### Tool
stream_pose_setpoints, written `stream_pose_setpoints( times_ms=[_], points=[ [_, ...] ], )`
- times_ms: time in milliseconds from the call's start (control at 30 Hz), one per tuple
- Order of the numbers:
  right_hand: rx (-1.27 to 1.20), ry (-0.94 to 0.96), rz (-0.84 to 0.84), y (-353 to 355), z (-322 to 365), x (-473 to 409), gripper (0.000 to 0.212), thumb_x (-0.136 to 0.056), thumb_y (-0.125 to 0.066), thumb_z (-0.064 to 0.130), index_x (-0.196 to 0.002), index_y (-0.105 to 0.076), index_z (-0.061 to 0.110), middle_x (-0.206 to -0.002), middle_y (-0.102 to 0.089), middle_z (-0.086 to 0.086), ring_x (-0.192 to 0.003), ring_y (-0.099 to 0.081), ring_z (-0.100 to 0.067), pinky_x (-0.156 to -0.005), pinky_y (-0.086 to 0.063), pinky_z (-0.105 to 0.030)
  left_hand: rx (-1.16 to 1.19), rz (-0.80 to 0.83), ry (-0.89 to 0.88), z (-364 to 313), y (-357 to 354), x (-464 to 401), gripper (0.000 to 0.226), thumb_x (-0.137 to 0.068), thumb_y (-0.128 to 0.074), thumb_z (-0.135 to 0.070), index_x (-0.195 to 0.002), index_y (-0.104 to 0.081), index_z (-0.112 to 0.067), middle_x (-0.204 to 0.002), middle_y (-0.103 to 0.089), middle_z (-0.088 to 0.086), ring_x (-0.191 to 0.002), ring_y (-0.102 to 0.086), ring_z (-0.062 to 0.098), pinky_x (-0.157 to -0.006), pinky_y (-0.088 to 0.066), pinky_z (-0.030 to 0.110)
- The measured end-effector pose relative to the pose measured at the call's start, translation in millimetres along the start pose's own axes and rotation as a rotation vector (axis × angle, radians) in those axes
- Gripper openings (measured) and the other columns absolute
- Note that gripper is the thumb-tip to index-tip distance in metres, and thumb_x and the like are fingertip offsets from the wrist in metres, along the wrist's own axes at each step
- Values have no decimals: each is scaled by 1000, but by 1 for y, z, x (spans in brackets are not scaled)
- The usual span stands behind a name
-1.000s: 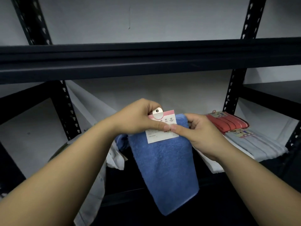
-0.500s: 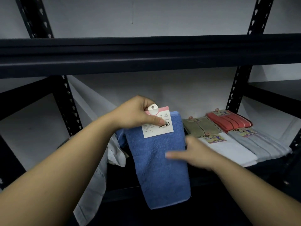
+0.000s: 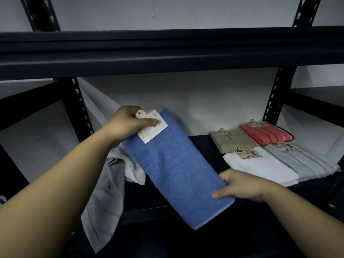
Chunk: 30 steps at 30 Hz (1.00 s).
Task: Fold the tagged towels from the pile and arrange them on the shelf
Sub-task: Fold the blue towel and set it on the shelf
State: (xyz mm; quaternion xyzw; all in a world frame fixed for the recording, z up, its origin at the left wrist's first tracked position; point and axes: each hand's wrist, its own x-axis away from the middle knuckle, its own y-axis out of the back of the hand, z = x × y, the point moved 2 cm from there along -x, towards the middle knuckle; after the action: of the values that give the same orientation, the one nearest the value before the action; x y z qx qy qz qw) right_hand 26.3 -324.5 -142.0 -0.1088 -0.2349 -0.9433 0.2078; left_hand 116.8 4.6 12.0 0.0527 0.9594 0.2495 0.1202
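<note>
Holding blue towel (image 3: 175,164) stretched slantwise over the shelf (image 3: 201,140) front.
Left hand (image 3: 128,123) pinches its tag (image 3: 152,130) at top; right hand (image 3: 242,187) grips lower edge. Four folded towels (image 3: 275,155) sit right; grey cloth pile (image 3: 111,183) hangs left.

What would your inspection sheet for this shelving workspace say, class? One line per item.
Surface: dark shelf, bare strip between blue towel and folded set.
Job's things: blue towel with tag, held slanted; four folded tagged towels at right.
Clutter: loose grey cloths hanging over the left edge.
Hands: left hand pinches the tag end; right hand grips the lower end.
Cables: nothing seen.
Surroundings: black rack uprights, white wall.
</note>
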Motion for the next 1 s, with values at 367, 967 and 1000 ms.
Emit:
stream_pose_setpoints(
  times_ms=[367, 967, 1000],
  points=[
    [-504, -80, -336, 56, 19, -10, 25, -99, -66, 10, -123, -66, 1, -110, -78, -17, -101, -76, -29, -87, -62, -41, 31, 83, 379, 98, -1, 19, 33, -80, -88, -14, -102, -69, 2, -88, -79, 15, -74, -75, 19, -57, -59, 29],
    [681, 55, -504, 27, -11, -69, 35, -96, -72, 32, -127, -70, 16, -125, -61, -6, -116, -59, -24, -102, -43, -29, -834, -134, -55, 166, -45, 50, 33, -88, -69, -54, -102, -70, -24, -100, -47, -1, -102, -53, 28, -73, -51, 38],
    [698, 60, -505, 27, -11, -70, 37, -98, -70, 32, -131, -69, 15, -128, -61, -7, -119, -58, -26, -105, -43, -31, -837, -151, -68, 166, -46, 52, 32, -89, -69, -53, -102, -70, -24, -100, -49, 0, -104, -52, 28, -71, -50, 37]
  ],
)
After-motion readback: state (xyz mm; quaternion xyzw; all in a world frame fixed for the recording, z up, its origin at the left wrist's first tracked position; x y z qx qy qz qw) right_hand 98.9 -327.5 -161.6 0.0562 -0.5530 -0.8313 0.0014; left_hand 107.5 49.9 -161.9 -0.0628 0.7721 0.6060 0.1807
